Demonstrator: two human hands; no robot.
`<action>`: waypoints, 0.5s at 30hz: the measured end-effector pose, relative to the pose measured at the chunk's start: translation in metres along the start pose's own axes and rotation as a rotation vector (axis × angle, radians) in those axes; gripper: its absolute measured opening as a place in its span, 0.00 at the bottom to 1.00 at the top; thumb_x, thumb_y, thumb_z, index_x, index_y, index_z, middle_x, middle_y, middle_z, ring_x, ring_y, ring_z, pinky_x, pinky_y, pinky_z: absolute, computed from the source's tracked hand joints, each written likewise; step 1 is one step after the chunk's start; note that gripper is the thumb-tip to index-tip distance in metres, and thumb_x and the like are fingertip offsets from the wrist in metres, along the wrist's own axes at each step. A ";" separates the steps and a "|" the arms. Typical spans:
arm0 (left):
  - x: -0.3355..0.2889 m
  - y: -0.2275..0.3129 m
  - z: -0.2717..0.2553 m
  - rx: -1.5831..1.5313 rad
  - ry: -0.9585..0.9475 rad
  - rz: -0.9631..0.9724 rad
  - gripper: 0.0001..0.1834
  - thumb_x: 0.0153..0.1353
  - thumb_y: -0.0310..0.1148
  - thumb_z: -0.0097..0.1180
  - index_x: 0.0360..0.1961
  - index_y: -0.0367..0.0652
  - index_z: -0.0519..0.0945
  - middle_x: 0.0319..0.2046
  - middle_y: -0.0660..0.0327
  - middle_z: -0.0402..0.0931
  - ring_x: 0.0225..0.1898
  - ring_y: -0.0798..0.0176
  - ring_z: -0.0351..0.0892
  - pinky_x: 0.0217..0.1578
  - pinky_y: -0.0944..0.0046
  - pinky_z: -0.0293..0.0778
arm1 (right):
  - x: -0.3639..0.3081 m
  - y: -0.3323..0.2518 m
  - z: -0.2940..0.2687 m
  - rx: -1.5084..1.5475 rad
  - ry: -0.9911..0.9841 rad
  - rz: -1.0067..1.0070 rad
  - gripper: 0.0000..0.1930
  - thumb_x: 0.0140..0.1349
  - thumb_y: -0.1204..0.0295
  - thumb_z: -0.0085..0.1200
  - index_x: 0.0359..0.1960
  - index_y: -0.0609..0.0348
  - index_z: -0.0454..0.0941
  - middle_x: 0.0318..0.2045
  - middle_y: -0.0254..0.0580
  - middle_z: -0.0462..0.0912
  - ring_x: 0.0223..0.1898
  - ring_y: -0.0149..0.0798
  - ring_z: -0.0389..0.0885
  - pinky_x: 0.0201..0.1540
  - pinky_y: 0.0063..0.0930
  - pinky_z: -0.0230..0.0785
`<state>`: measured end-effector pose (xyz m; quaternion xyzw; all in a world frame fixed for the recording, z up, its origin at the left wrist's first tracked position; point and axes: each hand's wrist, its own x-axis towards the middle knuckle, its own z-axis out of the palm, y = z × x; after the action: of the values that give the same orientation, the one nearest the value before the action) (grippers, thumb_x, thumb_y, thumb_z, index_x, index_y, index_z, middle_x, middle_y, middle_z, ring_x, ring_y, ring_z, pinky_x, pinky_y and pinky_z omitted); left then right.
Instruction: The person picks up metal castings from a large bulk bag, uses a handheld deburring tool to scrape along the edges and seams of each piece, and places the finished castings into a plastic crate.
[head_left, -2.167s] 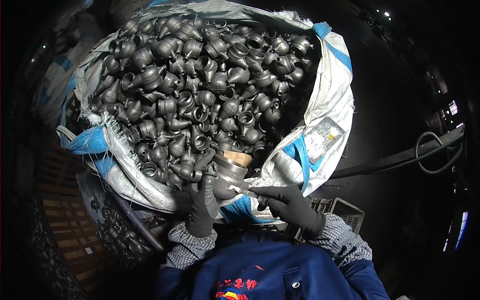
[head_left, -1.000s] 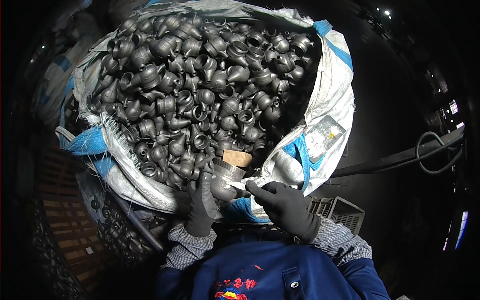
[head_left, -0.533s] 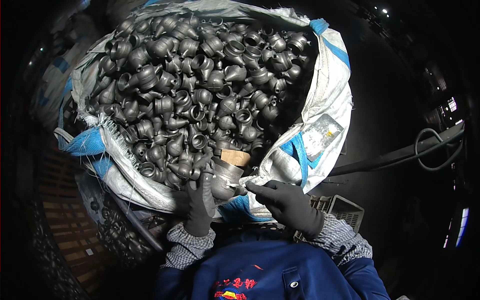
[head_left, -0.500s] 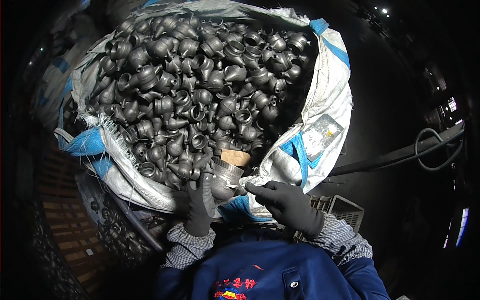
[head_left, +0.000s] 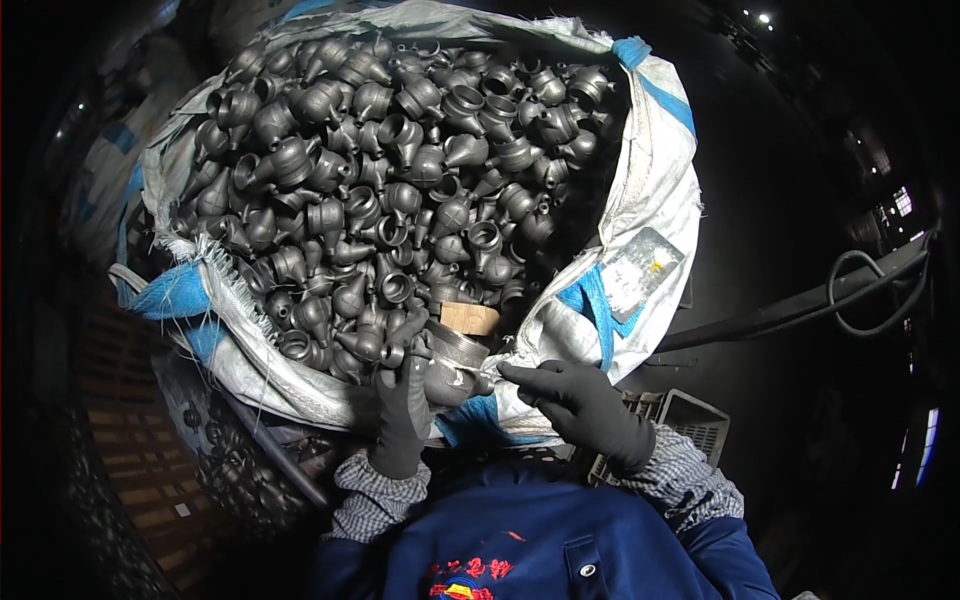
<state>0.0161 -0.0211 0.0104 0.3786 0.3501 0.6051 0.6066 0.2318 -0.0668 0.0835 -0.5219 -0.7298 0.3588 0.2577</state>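
Note:
At the near edge of a big white woven bag (head_left: 652, 180), my gloved left hand (head_left: 404, 400) is closed around a dark grey metal fitting (head_left: 455, 362). The fitting has a ribbed round mouth and a narrower stub facing right. My gloved right hand (head_left: 585, 400) is at the stub, its thumb and index finger pinched together. A thin pale line crosses the fitting toward those fingertips; whether it is a slim tool is too small to tell. Just beyond the held fitting lies a light wooden block (head_left: 469, 318). Similar bulb-shaped metal fittings (head_left: 400, 195) heap up inside the bag.
Blue straps (head_left: 598, 305) hang along the bag's rim. To the right, a dark bar (head_left: 760, 325) with a looped hose (head_left: 850, 300) reaches toward the bag. A plastic crate (head_left: 695, 425) stands beyond my right forearm. Slatted brown boards (head_left: 140, 430) and more fittings lie at lower left.
The held fitting has turned and shifted slightly in my left hand, its stub showing more clearly. My right hand has moved a little to the right.

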 end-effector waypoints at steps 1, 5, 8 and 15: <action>-0.002 0.003 0.001 0.027 0.000 0.003 0.25 0.63 0.39 0.57 0.56 0.35 0.71 0.53 0.57 0.72 0.55 0.62 0.70 0.57 0.62 0.66 | 0.000 -0.002 0.000 -0.008 0.014 -0.006 0.22 0.60 0.72 0.55 0.57 0.41 0.75 0.31 0.41 0.81 0.29 0.40 0.81 0.31 0.30 0.72; -0.005 0.000 -0.002 0.276 0.011 0.048 0.23 0.64 0.38 0.56 0.56 0.35 0.72 0.52 0.58 0.73 0.53 0.62 0.72 0.56 0.64 0.67 | 0.000 -0.009 0.001 -0.104 0.054 -0.025 0.24 0.59 0.73 0.55 0.58 0.42 0.73 0.28 0.40 0.80 0.28 0.40 0.80 0.29 0.31 0.71; -0.004 -0.005 -0.007 0.354 0.020 0.044 0.23 0.64 0.37 0.56 0.56 0.34 0.72 0.51 0.58 0.74 0.52 0.63 0.73 0.55 0.65 0.67 | 0.000 -0.018 0.002 -0.256 0.073 -0.046 0.27 0.57 0.74 0.54 0.61 0.41 0.71 0.28 0.39 0.78 0.29 0.40 0.80 0.28 0.32 0.70; -0.008 -0.007 -0.001 0.220 0.052 -0.033 0.21 0.67 0.35 0.50 0.58 0.35 0.69 0.55 0.55 0.70 0.56 0.61 0.69 0.57 0.62 0.65 | -0.003 -0.015 0.017 -0.606 0.061 -0.072 0.34 0.53 0.74 0.53 0.65 0.38 0.65 0.33 0.42 0.77 0.30 0.43 0.80 0.29 0.34 0.72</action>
<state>0.0181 -0.0287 0.0038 0.4212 0.4360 0.5627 0.5620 0.2113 -0.0774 0.0845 -0.5594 -0.8134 0.0997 0.1246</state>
